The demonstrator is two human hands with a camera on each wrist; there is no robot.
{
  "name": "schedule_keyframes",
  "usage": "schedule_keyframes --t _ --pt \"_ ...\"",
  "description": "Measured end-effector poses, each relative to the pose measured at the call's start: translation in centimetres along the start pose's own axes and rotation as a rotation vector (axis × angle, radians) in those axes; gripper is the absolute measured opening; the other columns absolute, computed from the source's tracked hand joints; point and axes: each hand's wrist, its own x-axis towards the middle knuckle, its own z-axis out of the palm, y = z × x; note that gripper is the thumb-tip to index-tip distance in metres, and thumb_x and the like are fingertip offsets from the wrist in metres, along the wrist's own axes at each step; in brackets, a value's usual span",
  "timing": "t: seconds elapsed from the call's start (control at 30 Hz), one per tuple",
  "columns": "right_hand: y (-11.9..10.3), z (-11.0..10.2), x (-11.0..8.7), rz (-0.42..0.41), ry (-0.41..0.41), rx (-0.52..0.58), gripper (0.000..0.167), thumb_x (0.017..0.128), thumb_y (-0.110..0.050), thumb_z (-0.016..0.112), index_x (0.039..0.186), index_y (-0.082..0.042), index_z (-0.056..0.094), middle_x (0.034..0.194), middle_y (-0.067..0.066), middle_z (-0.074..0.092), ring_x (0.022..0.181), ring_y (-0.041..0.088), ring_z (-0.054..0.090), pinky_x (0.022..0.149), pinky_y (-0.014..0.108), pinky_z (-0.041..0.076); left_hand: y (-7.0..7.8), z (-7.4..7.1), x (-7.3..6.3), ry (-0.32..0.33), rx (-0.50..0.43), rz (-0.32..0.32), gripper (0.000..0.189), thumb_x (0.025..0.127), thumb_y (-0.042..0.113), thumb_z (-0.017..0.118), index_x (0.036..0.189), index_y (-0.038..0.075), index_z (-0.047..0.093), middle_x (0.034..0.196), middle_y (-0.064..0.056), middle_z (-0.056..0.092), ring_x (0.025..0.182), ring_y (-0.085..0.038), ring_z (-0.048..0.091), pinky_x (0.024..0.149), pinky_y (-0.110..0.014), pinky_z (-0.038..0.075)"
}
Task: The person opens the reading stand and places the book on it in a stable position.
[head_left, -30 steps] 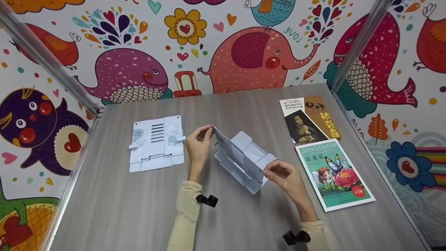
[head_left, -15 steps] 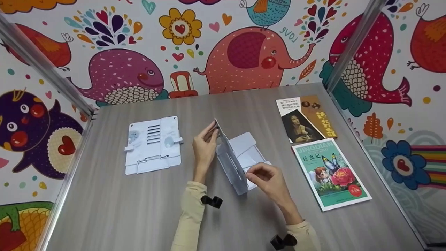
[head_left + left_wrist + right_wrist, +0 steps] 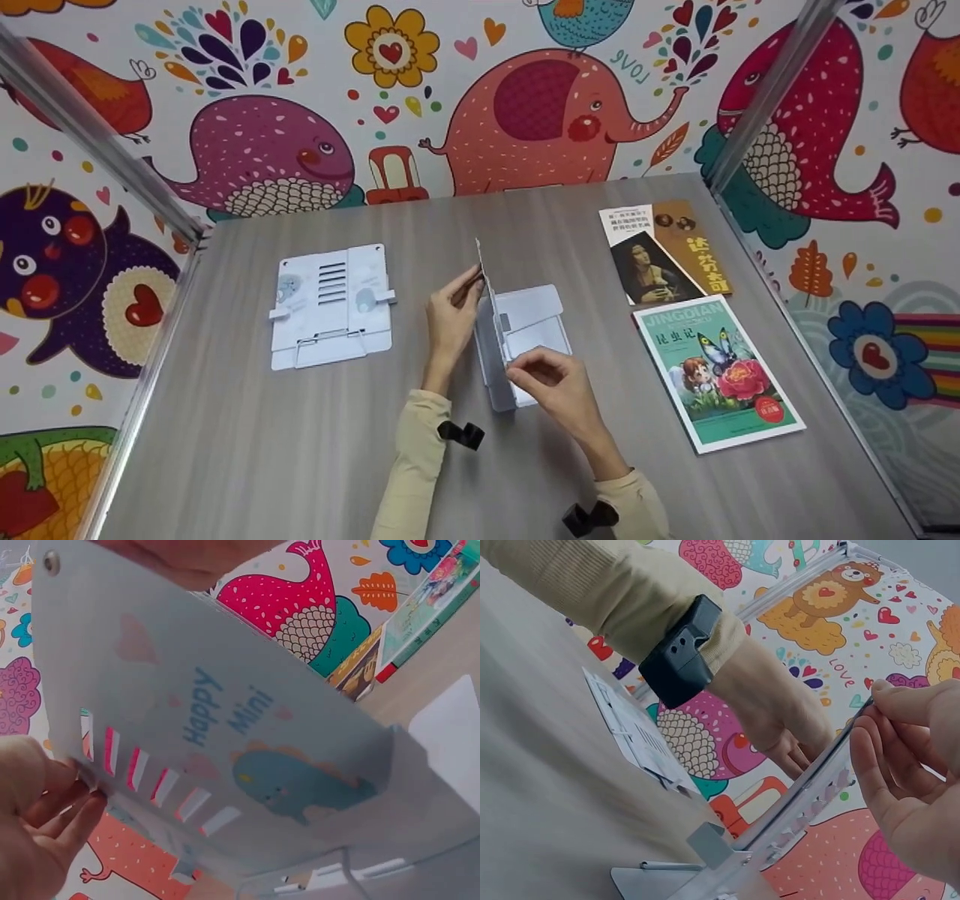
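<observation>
In the head view, a pale folding book stand (image 3: pixel 534 311) rests on the table with its panel raised, seen almost edge-on. My left hand (image 3: pixel 450 319) pinches the panel's left side toward the far end. At the near end, my right hand (image 3: pixel 553 381) pinches the edge between thumb and fingers. The left wrist view shows the panel (image 3: pixel 180 652) printed with "Happy Mini", hearts and a blue dinosaur, with slots beside my left fingertips. In the right wrist view, my right hand (image 3: pixel 915 780) grips the panel's edge, with my left hand (image 3: pixel 780 716) beyond it.
A second similar book stand (image 3: pixel 330 307) lies flat to the left. On the right are a green-covered book (image 3: pixel 716 367) and, behind it, a brown-and-white book (image 3: pixel 664 255) with a portrait. Metal-framed, cartoon-printed walls (image 3: pixel 525 120) border the table (image 3: pixel 262 450).
The book stand has turned clockwise, so its panel now points nearly straight away from me. My right hand has moved left with it; my left hand has shifted slightly right.
</observation>
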Motion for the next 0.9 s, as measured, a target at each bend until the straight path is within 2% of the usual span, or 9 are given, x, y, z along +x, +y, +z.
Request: schedule_keyframes --t 0.07,0.17,0.3,0.37,0.53,0.67,0.77,0.83,0.9 --pt "0.2 0.0 -0.1 0.001 -0.002 -0.003 0.008 0.089 0.000 0.074 0.097 -0.002 0.073 0.092 0.011 0.072 0.083 0.012 0.068 0.077 0.022 0.061 -0.1 -0.1 -0.2 -0.017 -0.004 -0.022 0.029 0.092 -0.011 0.063 0.121 -0.014 0.066 0.117 -0.032 0.068 0.110 -0.043 0.069 0.088 -0.024 0.059" --pt "0.5 -0.2 -0.3 0.005 -0.010 -0.008 0.009 0.090 -0.003 0.074 0.098 -0.003 0.074 0.093 0.011 0.073 0.084 0.012 0.070 0.079 0.023 0.061 -1.6 -0.3 -0.3 -0.042 -0.021 -0.027 0.030 0.092 -0.010 0.065 0.121 -0.013 0.067 0.117 -0.031 0.069 0.110 -0.041 0.070 0.088 -0.023 0.059" --pt "1.0 -0.8 -0.3 0.022 -0.036 -0.009 0.010 0.091 -0.003 0.073 0.101 -0.001 0.074 0.096 0.014 0.073 0.088 0.012 0.071 0.081 0.022 0.061 -3.5 -0.8 -0.8 -0.079 -0.043 0.019 0.031 0.092 -0.007 0.067 0.123 -0.010 0.067 0.120 -0.029 0.069 0.112 -0.041 0.069 0.092 -0.027 0.058" --pt "1.3 -1.3 -0.3 0.034 -0.048 -0.026 0.012 0.092 -0.004 0.072 0.103 0.000 0.074 0.097 0.017 0.073 0.089 0.013 0.071 0.082 0.021 0.060 -3.4 -1.2 -1.4 -0.091 -0.043 0.041 0.031 0.093 -0.006 0.067 0.123 -0.010 0.067 0.121 -0.029 0.069 0.113 -0.042 0.068 0.094 -0.029 0.058" --pt "3.5 -3.8 0.8 0.071 -0.033 -0.169 0.012 0.093 -0.006 0.072 0.103 -0.001 0.075 0.097 0.018 0.074 0.087 0.012 0.069 0.080 0.019 0.058 -3.2 -2.7 -3.4 -0.131 -0.046 0.068 0.034 0.094 -0.005 0.066 0.127 -0.009 0.064 0.125 -0.028 0.068 0.116 -0.038 0.068 0.097 -0.028 0.056" --pt "5.9 -6.0 2.1 0.156 0.007 -0.339 0.009 0.091 -0.003 0.073 0.099 -0.005 0.077 0.095 0.010 0.076 0.085 0.011 0.068 0.078 0.016 0.055 -3.3 -3.7 -5.5 -0.265 -0.065 0.094 0.047 0.091 -0.008 0.066 0.137 -0.012 0.054 0.139 -0.029 0.058 0.130 -0.040 0.058 0.108 -0.033 0.049" --pt "7.3 -6.9 2.9 0.177 -0.006 -0.463 0.011 0.089 0.000 0.074 0.098 -0.005 0.077 0.094 0.008 0.076 0.084 0.014 0.068 0.076 0.018 0.056 -3.3 -4.1 -7.0 -0.374 -0.058 0.109 0.064 0.088 -0.007 0.070 0.146 -0.011 0.044 0.150 -0.029 0.048 0.140 -0.041 0.047 0.116 -0.037 0.042" --pt "8.0 -7.1 3.2 0.168 -0.031 -0.530 0.011 0.088 0.001 0.075 0.097 -0.004 0.077 0.093 0.009 0.076 0.083 0.017 0.068 0.075 0.021 0.057 -3.2 -4.0 -7.7 -0.416 -0.025 0.110 0.075 0.086 -0.001 0.075 0.151 -0.007 0.038 0.156 -0.026 0.041 0.145 -0.039 0.041 0.118 -0.038 0.038" --pt "8.5 -7.1 3.2 0.153 -0.059 -0.590 0.010 0.087 0.002 0.075 0.095 -0.003 0.077 0.091 0.009 0.076 0.081 0.019 0.068 0.073 0.025 0.057 -3.0 -3.7 -8.2 -0.430 0.029 0.109 0.085 0.085 0.009 0.081 0.154 -0.004 0.034 0.160 -0.022 0.037 0.148 -0.036 0.038 0.119 -0.038 0.037"
